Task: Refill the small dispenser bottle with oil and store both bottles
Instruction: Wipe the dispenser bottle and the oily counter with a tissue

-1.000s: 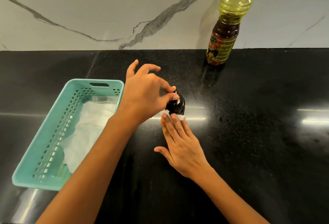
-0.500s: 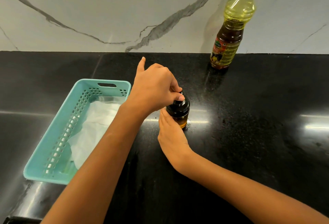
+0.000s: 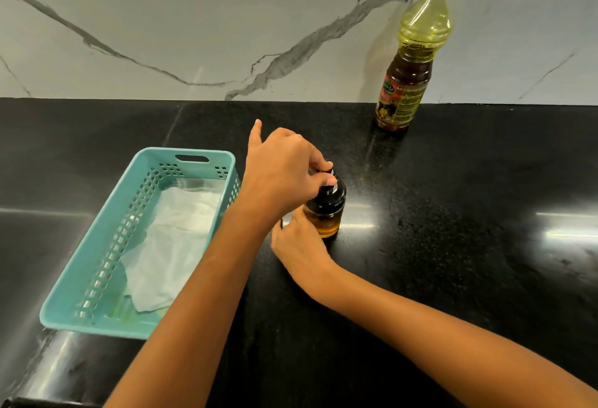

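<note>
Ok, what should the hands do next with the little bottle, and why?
Probably twist the top off. The left hand pinches it, the right hand holds the small bottle steady on the counter, and the oil inside looks low. The big bottle stands capped at the back, so pouring can't start yet.

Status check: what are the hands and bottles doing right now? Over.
Left hand pinches black cap of small dispenser bottle; right hand grips its glass. Big oil bottle capped, upright by wall. No obstruction seen.
</note>
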`<state>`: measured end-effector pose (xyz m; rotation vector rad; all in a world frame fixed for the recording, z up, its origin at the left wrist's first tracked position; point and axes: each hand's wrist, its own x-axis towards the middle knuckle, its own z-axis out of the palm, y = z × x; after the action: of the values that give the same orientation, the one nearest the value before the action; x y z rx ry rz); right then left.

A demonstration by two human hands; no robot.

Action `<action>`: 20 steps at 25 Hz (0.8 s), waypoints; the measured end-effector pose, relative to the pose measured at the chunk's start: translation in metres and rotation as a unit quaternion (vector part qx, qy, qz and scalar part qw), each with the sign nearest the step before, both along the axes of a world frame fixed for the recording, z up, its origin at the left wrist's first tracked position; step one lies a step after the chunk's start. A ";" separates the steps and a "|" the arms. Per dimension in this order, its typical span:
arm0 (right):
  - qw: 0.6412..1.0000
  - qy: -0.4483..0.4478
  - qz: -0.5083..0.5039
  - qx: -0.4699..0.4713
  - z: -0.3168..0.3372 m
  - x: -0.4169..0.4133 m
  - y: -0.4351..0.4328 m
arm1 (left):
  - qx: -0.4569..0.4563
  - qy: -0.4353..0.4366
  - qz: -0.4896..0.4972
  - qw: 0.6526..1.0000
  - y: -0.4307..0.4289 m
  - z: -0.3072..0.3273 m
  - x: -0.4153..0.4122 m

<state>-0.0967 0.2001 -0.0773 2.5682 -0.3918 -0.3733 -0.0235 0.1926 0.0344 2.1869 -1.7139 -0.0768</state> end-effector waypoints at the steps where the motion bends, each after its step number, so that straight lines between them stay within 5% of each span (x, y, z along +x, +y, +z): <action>1: 1.000 -0.007 0.025 -0.007 -0.005 -0.012 -0.002 | -0.002 0.002 0.002 1.000 0.001 -0.001 0.000; 5: 0.982 -0.154 0.092 0.054 -0.028 -0.055 -0.015 | -0.079 0.141 -0.009 0.987 0.008 -0.026 -0.003; 8: 0.943 -0.282 0.120 0.133 -0.026 -0.083 -0.022 | -0.156 0.314 0.016 0.936 0.020 -0.054 -0.014; 13: 0.867 -0.434 -0.061 0.237 -0.015 -0.129 -0.019 | -0.077 0.444 0.050 0.891 0.014 -0.097 -0.029; 20: 0.676 -0.561 -0.308 0.367 0.002 -0.162 -0.019 | -0.143 0.430 0.162 0.877 0.004 -0.111 -0.051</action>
<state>-0.2587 0.1814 -0.0751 3.0035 -1.8889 1.1993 -0.0747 0.1969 -0.0766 1.7624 -0.7932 -0.5733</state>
